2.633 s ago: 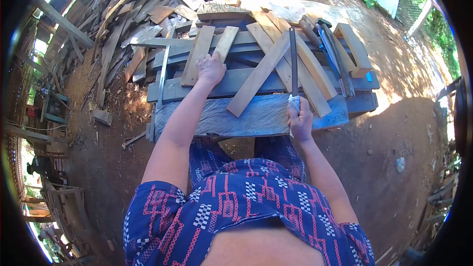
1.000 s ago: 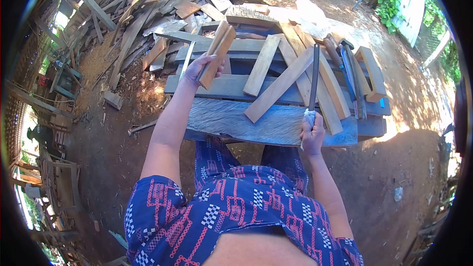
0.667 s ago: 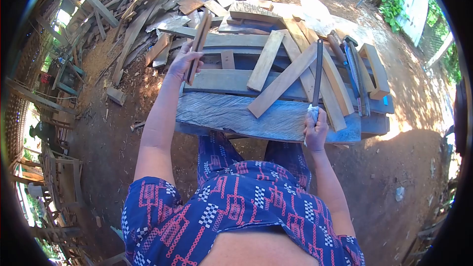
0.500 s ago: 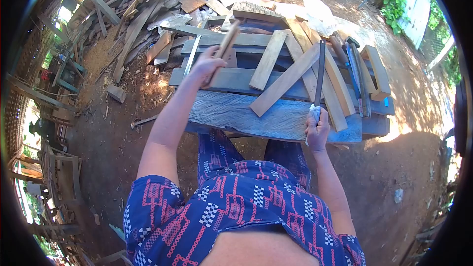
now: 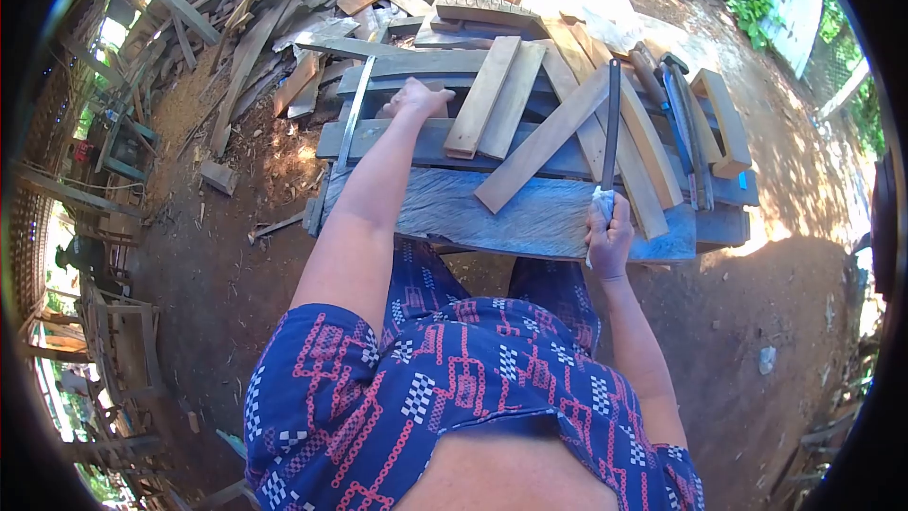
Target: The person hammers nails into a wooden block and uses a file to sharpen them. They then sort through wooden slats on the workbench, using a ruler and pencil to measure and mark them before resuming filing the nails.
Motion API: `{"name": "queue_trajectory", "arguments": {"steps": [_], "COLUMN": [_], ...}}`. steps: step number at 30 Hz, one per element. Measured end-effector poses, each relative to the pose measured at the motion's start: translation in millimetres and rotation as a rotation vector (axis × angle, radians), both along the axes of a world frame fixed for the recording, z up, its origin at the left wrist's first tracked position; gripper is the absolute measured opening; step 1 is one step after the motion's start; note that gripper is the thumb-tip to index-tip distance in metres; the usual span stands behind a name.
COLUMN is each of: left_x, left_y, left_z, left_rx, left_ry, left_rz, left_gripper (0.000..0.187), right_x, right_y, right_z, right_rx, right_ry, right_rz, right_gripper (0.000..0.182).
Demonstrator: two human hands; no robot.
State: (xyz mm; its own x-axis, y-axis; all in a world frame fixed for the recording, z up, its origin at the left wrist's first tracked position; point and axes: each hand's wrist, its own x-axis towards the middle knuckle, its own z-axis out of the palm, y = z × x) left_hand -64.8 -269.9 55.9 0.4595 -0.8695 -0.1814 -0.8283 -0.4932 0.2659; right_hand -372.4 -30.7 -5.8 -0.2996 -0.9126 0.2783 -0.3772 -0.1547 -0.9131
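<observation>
My left hand [image 5: 416, 99] is closed over the far left of the wooden bench [image 5: 454, 213], its thumb side facing right. I cannot tell what its fingers hold; a brown bit of wood shows right beside them. Just to its right, two short wooden slats [image 5: 484, 95] lie side by side. My right hand [image 5: 609, 232] is wrapped around the white-covered handle of a long, narrow dark blade [image 5: 613, 123], which points away from me. Under the blade, several wooden slats [image 5: 549, 137] lie crossed on the bench.
A thin metal strip [image 5: 356, 114] lies along the bench's left side. On the right are a blue-edged saw [image 5: 679, 128] and a wooden frame [image 5: 726, 123]. A bristly wood block [image 5: 484, 9] sits at the back. Scrap wood [image 5: 284, 14] is heaped beyond the bench.
The slat that my left hand was carrying now lies beside another slat. My left hand has let go of it and moved to its left. The right hand keeps the blade nearly still.
</observation>
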Motion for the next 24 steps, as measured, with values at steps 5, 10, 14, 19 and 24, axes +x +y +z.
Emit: {"name": "queue_trajectory", "arguments": {"steps": [5, 10, 14, 19, 24], "left_x": [-8, 4, 16, 20, 27], "left_y": [-1, -10, -24, -72, -95], "left_z": [-6, -14, -30, 45, 85], "left_rx": [0.136, 0.016, -0.291, -0.553, -0.434], "left_ry": [-0.030, 0.034, 0.045, 0.092, 0.358], "left_rz": [-0.107, -0.175, -0.074, -0.096, -0.064], "left_gripper": [0.074, 0.071, 0.069, 0.067, 0.065], "right_x": [0, 0, 0, -1, -1], "right_y": [3, 3, 4, 5, 6], "right_z": [2, 4, 5, 6, 5], "right_rx": [0.026, 0.045, 0.024, 0.047, 0.032], "right_ry": [-0.017, -0.023, -0.008, -0.008, 0.005], "right_rz": [0.009, 0.016, 0.011, 0.022, 0.011], "right_gripper": [0.021, 0.022, 0.023, 0.025, 0.025]}}
